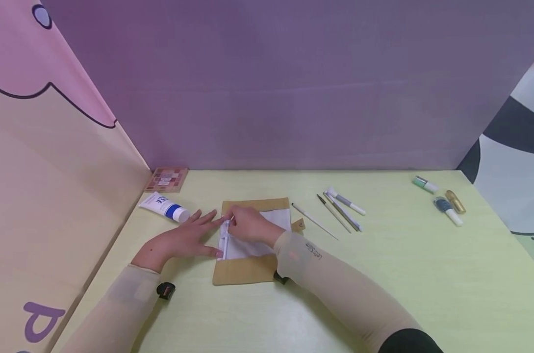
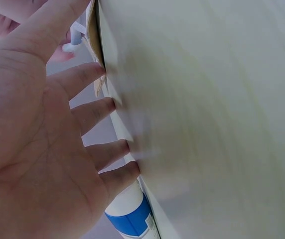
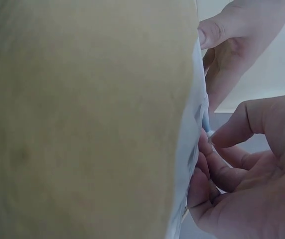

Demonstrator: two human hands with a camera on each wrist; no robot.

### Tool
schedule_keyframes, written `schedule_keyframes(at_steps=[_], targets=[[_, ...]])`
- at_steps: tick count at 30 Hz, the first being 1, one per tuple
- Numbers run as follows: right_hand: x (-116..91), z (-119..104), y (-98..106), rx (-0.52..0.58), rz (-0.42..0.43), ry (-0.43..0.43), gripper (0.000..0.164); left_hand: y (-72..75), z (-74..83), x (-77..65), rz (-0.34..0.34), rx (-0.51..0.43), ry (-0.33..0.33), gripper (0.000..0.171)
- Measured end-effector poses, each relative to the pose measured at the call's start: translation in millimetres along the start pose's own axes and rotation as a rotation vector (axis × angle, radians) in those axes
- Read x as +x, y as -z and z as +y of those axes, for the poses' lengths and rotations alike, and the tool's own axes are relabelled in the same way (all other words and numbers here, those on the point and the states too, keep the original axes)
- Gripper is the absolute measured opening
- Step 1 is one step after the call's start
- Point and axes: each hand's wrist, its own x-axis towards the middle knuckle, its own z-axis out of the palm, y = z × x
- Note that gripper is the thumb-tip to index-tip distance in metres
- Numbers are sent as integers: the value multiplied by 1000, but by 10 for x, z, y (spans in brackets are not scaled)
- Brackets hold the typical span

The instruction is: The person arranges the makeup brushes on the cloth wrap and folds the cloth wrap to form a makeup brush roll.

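Beige-sleeved forearms (image 1: 346, 289) come first in the head view, both reaching to a tan cloth pouch (image 1: 244, 271) with white lining, opened flat on the pale yellow-green bench (image 1: 231, 321). Left hand (image 1: 183, 243): fingers spread, thumb and index tips at the pouch's left edge, likely to keep it flat. Right hand (image 1: 253, 226): over the pouch's upper left. Slim white stick (image 1: 225, 247) lies along the lining's left border. Left of pouch: white squeeze tube with blue band (image 1: 165, 207), pink checkered flat palette (image 1: 166, 180) behind it. Right of pouch: slim brushes (image 1: 334, 214), probably set there for easy reach; far right, three small bottles (image 1: 424, 185). Purple backdrop (image 1: 302, 122) borders the bench's back edge beyond the pouch; elbow room looks better right of the pouch, tighter left by the tube.

Left wrist view: left palm flat, fingers splayed; pouch by the thumb, tube past the little finger.

Right wrist view: pouch's tan cloth takes the left side; right fingers pinch a small white end, seemingly the stick's, probably for fine control. Can't tell how deep the stick sits.
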Motion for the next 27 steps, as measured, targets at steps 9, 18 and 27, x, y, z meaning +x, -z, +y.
schedule_keyframes(at_steps=[9, 18, 27], targets=[[-88, 50, 121, 22, -46, 60, 43, 4, 16, -10, -5, -4, 8, 101], [-211, 166, 402, 139, -39, 35, 47, 8, 15, -11, -8, 5, 2, 101], [-346, 395, 734, 277, -7, -11, 46, -9, 1, 6, -14, 5, 17, 103]])
